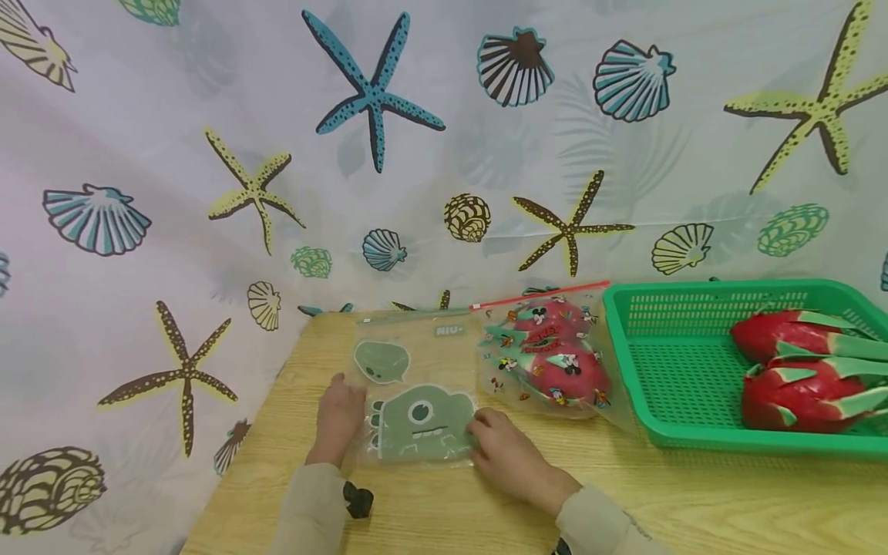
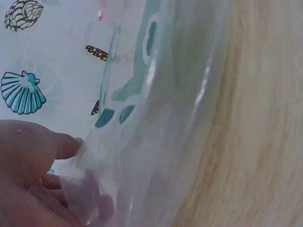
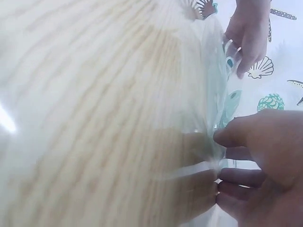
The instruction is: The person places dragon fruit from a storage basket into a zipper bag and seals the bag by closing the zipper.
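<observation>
A clear zip bag [image 1: 423,370] with a green one-eyed monster print lies on the wooden table, its green zip strip at the far side. My left hand [image 1: 341,412] pinches the bag's left edge; in the left wrist view, the thumb [image 2: 68,145] is at the edge and the other fingers show behind the film. On the opposite side, my right hand [image 1: 509,455] pinches the right edge. The right wrist view has that thumb [image 3: 227,135] on the plastic and the fingers [image 3: 241,177] along its side. No contents show inside this bag.
Right of it lies a red-zip bag [image 1: 489,362] with cartoon prints, holding red dragon fruits [image 1: 572,378]. A green plastic basket [image 1: 683,439] at the right contains more dragon fruits [image 1: 798,397]. Behind the table [image 1: 416,516] hangs a white curtain [image 1: 444,162] printed with shells and starfish.
</observation>
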Available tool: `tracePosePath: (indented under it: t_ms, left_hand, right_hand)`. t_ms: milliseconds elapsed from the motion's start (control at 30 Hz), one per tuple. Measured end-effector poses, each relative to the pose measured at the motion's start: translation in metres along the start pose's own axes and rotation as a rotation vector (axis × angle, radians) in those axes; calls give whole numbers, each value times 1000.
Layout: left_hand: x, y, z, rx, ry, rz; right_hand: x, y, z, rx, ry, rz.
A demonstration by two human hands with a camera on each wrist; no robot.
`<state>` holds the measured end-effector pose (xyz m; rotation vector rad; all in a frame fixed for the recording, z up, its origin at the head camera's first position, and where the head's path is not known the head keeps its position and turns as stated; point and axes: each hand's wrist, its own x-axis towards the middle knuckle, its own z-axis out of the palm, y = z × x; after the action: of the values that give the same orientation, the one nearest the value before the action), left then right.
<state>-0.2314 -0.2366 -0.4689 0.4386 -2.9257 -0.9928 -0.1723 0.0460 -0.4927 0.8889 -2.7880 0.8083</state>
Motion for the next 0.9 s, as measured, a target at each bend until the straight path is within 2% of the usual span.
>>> tracePosePath:
  t_ms: [133,333,467,633,767,900]
  left_hand:
    - [0,-1,-1,-93,15,10]
    - [-2,3,-1,-143,47,90]
    - [-8,8,-1,-239,100,149]
    - [-18,18,-5,-363,176,181]
    - [-28,27,-10,-428,186,211]
    - [-39,37,-13,-518,176,274]
  right_hand:
    - [-2,5,2,1,70,-35]
    - [-3,10,2,22,174,-12]
    - [-2,11,-1,112,156,73]
    - [1,14,-5,237,151,170]
    - [0,16,-6,285,158,190]
    - [-1,17,-8,322,145,204]
